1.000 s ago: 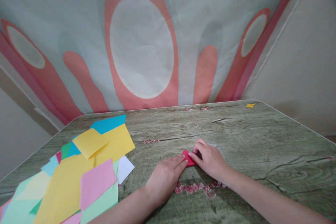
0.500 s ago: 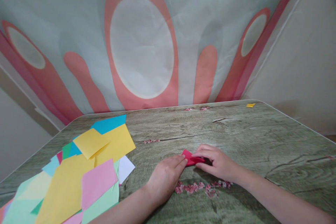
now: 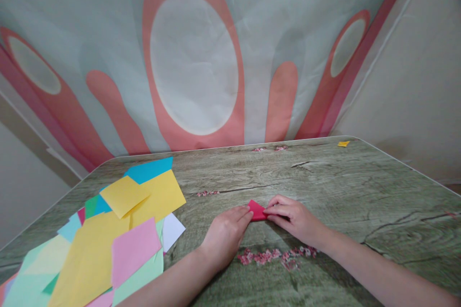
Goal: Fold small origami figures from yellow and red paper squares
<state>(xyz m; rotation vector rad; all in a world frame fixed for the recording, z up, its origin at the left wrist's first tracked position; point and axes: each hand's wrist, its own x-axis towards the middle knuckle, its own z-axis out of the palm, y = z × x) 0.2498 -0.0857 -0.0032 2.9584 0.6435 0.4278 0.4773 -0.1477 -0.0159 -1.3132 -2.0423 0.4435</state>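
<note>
A small folded piece of red paper [image 3: 257, 211] lies on the table between my two hands, with one corner pointing away from me. The fingertips of my left hand [image 3: 227, 230] are closed on its left end. From the other side, my right hand [image 3: 292, 217] pinches the right end between thumb and fingers. Parts of the paper's two ends are hidden under the fingers.
A spread pile of coloured paper sheets, with a yellow sheet [image 3: 91, 249] and a pink sheet [image 3: 135, 252] on top, covers the left of the wood-patterned table [image 3: 324, 177]. A small yellow folded paper [image 3: 343, 144] lies by the far right corner.
My right hand first drew back and lifted a flap on the right of the red paper, and now pinches that end. The paper has shifted slightly away from me and looks flatter.
</note>
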